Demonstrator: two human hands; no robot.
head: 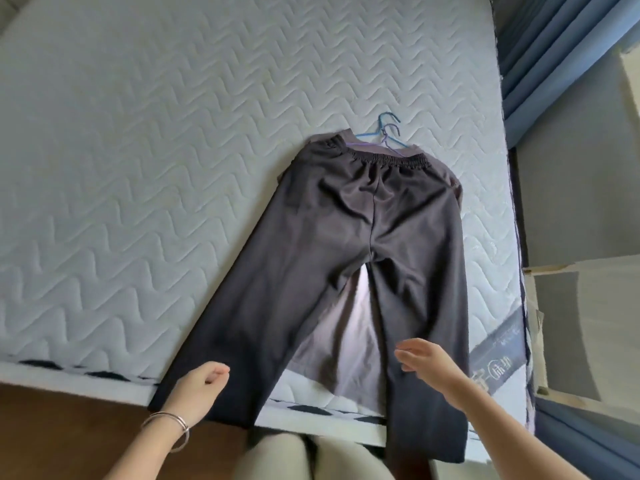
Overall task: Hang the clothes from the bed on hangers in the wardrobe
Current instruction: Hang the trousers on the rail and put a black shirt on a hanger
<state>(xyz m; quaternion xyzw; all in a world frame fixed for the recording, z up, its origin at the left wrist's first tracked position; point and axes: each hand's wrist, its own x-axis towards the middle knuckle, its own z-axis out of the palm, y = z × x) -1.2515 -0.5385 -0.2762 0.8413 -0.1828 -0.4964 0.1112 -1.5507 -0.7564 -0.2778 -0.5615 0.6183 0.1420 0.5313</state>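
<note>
**Current step.** The dark trousers [363,220] lie flat on the bed [138,150], waistband away from the person, both legs running down to the near edge and hanging over it. The step in hand appears to be fitting a garment to a hanger; nothing has been lifted yet.

**Grip state.**
- Left hand [199,386]: positioned over the hem end of the left trouser leg. Grip is loose, fingers lightly curled, and it holds nothing. Whether it touches the cloth cannot be told.
- Right hand [429,362]: positioned over the right trouser leg. Grip is wide, fingers extended, and it holds nothing.

**Next move.** Two wire hangers, a blue hanger [384,124] and a purple hanger [391,140], lie at the waistband with their hooks overlapping and their lower bars hidden under the cloth. The next move probably calls for separating one hanger from the other, then either folding the legs over its bar or drawing the waistband onto it. The fabric looks thin and slack, so it should be supported by both hands when raised.

**Surroundings and obstructions.**
- A lighter mauve garment [346,323] lies beneath the trousers, showing between the legs; it may lift together with them.
- The crossed hooks may snag each other.
- A blue curtain [554,46] hangs to the right of the bed; a wooden floor [69,427] lies at the near edge.
- The wardrobe is not in view.
</note>
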